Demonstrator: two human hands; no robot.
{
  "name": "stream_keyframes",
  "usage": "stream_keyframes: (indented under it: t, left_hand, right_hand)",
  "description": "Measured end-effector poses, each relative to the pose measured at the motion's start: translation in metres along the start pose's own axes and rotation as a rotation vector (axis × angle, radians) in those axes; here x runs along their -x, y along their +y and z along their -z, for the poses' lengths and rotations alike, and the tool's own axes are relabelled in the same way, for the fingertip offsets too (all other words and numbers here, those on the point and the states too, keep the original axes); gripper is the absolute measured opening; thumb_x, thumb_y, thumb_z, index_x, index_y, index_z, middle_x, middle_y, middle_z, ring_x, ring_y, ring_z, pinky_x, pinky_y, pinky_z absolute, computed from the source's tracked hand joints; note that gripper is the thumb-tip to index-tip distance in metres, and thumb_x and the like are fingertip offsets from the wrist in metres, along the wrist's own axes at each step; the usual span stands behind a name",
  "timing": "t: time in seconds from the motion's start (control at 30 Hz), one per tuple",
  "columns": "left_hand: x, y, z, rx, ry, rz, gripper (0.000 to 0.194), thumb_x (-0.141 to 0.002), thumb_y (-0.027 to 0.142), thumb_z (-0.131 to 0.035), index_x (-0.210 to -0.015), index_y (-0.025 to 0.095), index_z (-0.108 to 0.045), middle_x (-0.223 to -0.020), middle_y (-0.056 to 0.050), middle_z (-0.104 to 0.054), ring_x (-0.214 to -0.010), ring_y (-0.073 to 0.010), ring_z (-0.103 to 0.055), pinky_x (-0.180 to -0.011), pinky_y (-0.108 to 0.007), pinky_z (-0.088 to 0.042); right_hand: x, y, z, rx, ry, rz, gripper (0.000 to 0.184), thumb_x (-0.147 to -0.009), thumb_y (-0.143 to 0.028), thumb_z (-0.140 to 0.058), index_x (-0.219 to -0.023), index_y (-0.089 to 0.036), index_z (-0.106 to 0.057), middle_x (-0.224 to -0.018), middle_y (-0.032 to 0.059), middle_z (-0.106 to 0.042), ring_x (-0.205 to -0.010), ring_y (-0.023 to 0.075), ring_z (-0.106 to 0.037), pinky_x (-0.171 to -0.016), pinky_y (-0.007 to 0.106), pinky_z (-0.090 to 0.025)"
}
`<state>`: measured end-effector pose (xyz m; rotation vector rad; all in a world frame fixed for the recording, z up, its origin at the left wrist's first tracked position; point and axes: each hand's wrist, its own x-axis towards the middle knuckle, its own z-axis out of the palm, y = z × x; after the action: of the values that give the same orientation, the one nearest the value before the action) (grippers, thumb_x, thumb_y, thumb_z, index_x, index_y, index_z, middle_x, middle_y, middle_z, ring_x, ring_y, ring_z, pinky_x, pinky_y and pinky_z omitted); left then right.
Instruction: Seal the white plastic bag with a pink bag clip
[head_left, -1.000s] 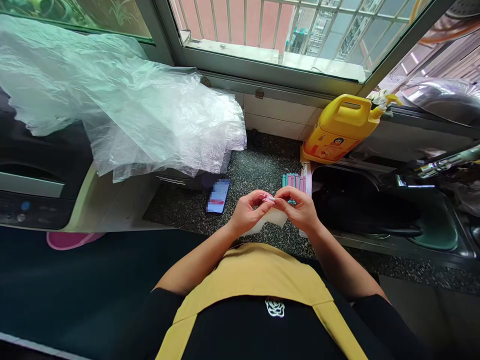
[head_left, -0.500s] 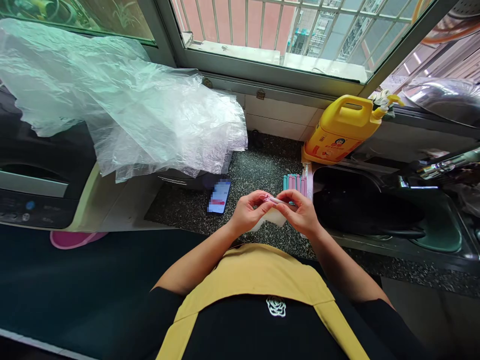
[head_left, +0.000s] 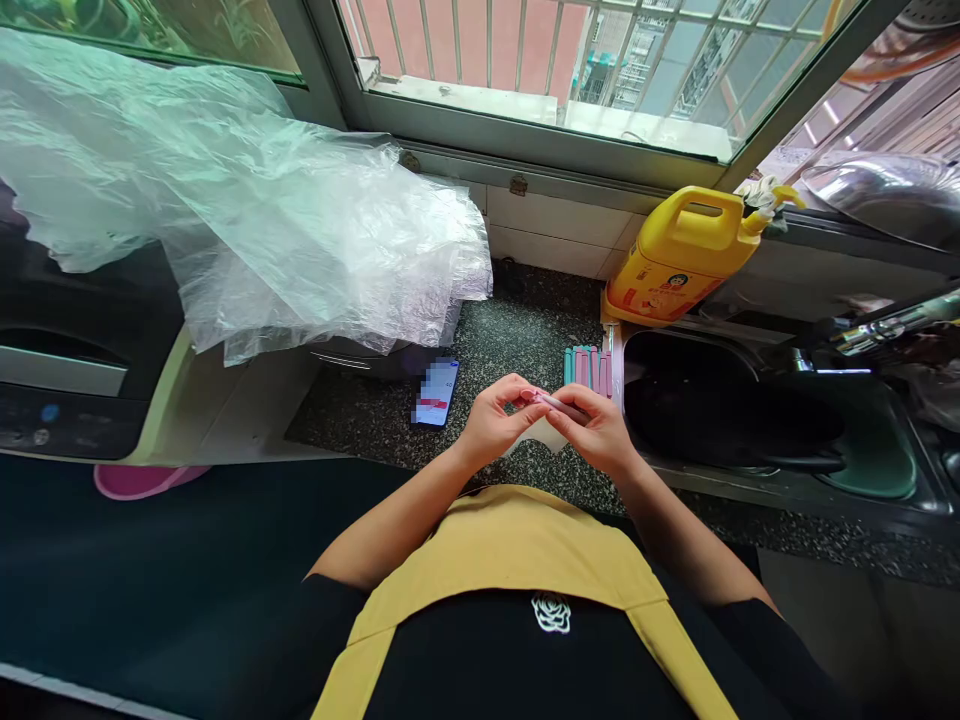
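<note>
Both hands meet over the dark speckled counter, close in front of the apron. A slim pale-pink strip, which looks like a bag-sealing clip, lies between them. My left hand is closed, its thumb and fingertips pinching the left end. The right end is gripped by my right hand, also closed, with the thumb along the near side. Fingers cover much of the strip. Below the hands is a pale thin piece, partly hidden. Just beyond my right hand, several teal and pink strips lie side by side.
A phone lies left of my hands. Crumpled clear plastic sheeting spreads at the back left. A yellow jug with a pump stands beside the sink, which holds a black pan. A barred window is behind.
The pink strip has turned slightly between my fingers, and more of it shows near my right thumb. Both hands stay almost in place; the view has shifted a little.
</note>
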<state>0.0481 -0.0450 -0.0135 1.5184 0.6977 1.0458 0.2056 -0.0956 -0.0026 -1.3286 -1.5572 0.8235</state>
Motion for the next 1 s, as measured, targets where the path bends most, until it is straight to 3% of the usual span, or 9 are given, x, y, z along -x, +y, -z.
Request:
stream_keyframes:
  t: [1.0]
  left_hand:
    - [-0.0023, -0.0025, -0.0062, -0.076, 0.018, 0.001, 0.023, -0.078, 0.039, -0.066, -0.072, 0.017, -0.072, -0.070, -0.004, -0.062, -0.071, -0.0150, -0.055, -0.069, -0.029, -0.044]
  right_hand:
    - [0.0025, -0.0025, 0.0018, -0.018, 0.034, -0.094, 0.025, -0.079, -0.040, -0.062, -0.070, -0.017, -0.061, -0.068, 0.0017, -0.059, -0.061, 0.0117, -0.053, -0.055, 0.024, -0.043]
